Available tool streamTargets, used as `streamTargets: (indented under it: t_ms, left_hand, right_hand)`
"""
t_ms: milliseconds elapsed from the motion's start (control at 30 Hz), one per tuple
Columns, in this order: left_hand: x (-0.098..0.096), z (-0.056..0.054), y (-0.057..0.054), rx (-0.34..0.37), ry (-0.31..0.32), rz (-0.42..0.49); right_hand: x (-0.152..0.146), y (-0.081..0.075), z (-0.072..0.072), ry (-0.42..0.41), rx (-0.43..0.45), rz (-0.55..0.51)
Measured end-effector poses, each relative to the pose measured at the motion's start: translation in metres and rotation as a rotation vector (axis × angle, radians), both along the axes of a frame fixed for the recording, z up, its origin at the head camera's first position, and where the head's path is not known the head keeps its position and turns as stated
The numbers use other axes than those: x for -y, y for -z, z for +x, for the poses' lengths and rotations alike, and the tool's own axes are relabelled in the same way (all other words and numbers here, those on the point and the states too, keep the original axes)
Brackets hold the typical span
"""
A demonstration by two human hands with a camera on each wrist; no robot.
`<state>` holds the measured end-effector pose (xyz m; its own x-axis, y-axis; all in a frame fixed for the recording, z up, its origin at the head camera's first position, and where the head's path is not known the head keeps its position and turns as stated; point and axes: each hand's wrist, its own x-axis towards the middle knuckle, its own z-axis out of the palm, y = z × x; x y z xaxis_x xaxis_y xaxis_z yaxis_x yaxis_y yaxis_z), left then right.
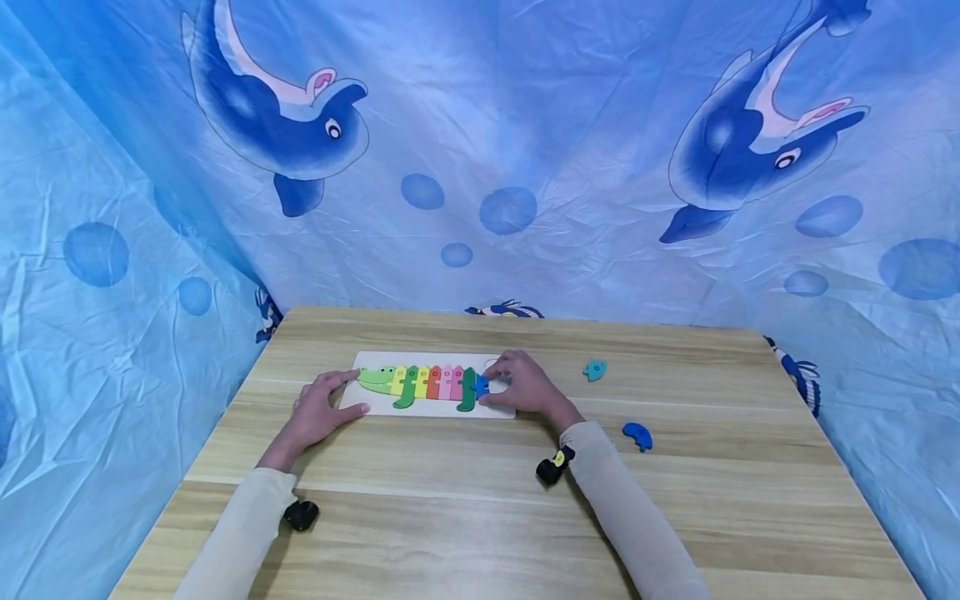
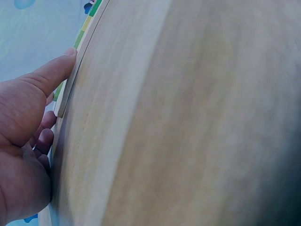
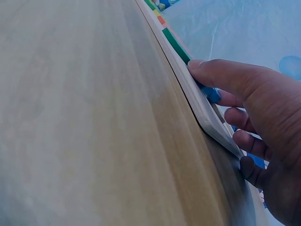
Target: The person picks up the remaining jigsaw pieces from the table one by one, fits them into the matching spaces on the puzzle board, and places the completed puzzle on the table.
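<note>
A white puzzle board lies on the table, bearing a crocodile of coloured pieces: a light green head, then yellow, green, red, pink and dark green parts. My left hand holds the board's left end, thumb at the front edge and forefinger near the head. At the other end my right hand pinches a blue puzzle piece between thumb and fingers, beside the dark green leg piece. In the right wrist view the blue piece is partly hidden by the thumb; whether it lies flat I cannot tell.
To the right of the board lie a teal puzzle piece and, nearer me, a curved dark blue puzzle piece. The wooden table ends at a blue dolphin-print curtain behind and at both sides.
</note>
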<state>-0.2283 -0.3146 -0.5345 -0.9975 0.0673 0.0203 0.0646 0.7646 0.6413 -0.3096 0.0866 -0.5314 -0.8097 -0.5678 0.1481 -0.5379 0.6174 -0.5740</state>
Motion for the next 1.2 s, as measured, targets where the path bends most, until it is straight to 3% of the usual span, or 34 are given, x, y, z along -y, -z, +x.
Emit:
streamTargets:
  t_ms: [400,667,900,1200]
  left_hand:
    - [0.0,0.0,0.0,-0.003,-0.002,0.009]
    - [0.0,0.0,0.001,-0.001,-0.002,0.005]
    - [-0.001,0.0,0.0,0.0,0.001,0.012]
    - [0.0,-0.001,0.001,0.007,0.001,0.007]
  right_hand:
    - [0.001,0.0,0.001,0.011,-0.003,0.01]
    - [-0.003,-0.003,-0.001,-0.028,-0.031,-0.023]
    - [-0.011,-0.024,0.005,0.011,0.009,-0.033]
    - [-0.037,-0.045,0.007,0.082,-0.041,-0.054]
